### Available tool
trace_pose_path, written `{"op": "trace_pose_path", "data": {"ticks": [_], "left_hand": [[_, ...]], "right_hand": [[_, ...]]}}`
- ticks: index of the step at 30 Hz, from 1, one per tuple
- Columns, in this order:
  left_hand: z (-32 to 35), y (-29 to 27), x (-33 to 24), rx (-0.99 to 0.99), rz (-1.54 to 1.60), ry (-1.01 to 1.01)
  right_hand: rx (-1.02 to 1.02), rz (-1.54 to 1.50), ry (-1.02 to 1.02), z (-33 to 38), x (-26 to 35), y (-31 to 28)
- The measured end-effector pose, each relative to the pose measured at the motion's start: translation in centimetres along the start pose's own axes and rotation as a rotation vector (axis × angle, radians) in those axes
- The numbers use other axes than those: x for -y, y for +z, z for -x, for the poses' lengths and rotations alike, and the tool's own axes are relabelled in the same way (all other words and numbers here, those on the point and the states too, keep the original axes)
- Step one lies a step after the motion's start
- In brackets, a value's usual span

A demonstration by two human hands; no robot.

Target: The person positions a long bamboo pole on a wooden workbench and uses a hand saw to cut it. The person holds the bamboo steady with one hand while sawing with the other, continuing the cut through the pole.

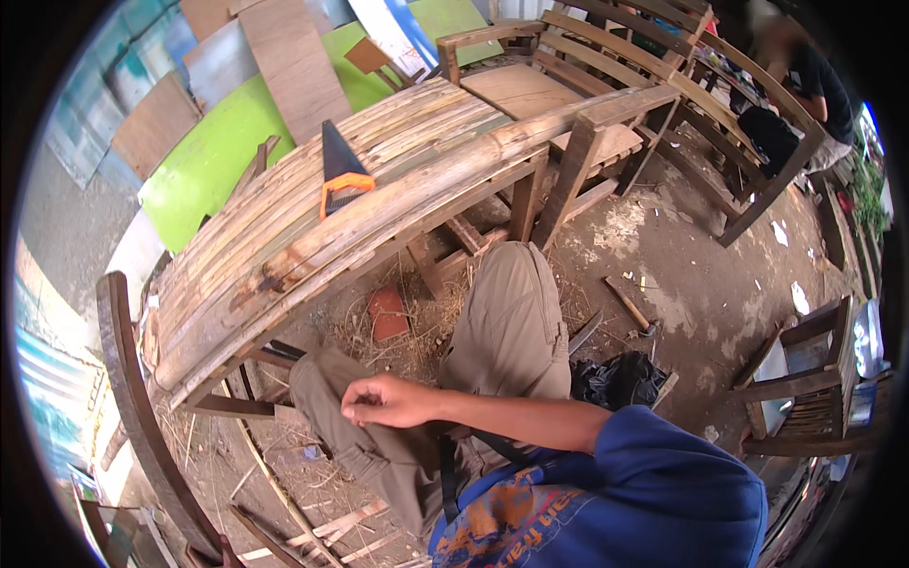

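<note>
While we look down past the blue shirt (pixel 606 502), we find the right hand (pixel 388 401) over the left leg of the brown trousers (pixel 507 317), fingers loosely curled; we cannot tell whether it holds anything or touches the cloth. The left hand is out of view, so we cannot tell its state. On the ground to the right of the legs we record a black plastic bag (pixel 620 381), with a hammer (pixel 625 302) beyond it. A reddish block (pixel 387 314) lies among straw, farther than the hand. Next comes the slatted bamboo bench (pixel 407 123); the handsaw (pixel 341 156) lies on it, orange handle toward us. Beyond we note a green panel (pixel 222 156) at far left and a person (pixel 824 95) at far right.
</note>
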State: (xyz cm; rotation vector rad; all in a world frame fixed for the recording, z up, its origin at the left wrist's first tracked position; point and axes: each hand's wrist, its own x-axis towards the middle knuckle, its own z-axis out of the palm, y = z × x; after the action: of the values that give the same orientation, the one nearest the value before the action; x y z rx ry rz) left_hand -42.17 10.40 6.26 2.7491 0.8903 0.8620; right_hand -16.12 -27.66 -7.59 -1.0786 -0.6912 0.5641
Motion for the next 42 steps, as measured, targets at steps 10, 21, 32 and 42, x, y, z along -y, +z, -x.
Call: {"op": "trace_pose_path", "data": {"ticks": [10,21,32,42], "left_hand": [[-13.5,8.9,-28.2,-0.104,0.046,0.603],[-16.1,23.2,-59.7,0.397,0.305,0.903],[-10.8,31.3,-78.8,0.620,0.249,0.997],[-7.5,32.8,-83.2,0.786,0.347,1.043]], "right_hand": [[-0.830,0.527,0.133,13.6,-2.9,-17.8],[-0.826,0.559,0.285,15.0,-7.3,-24.2],[-0.906,0.446,0.588,14.7,-7.9,-26.5],[-0.904,0.391,0.637,14.4,-8.8,-27.1]]}}
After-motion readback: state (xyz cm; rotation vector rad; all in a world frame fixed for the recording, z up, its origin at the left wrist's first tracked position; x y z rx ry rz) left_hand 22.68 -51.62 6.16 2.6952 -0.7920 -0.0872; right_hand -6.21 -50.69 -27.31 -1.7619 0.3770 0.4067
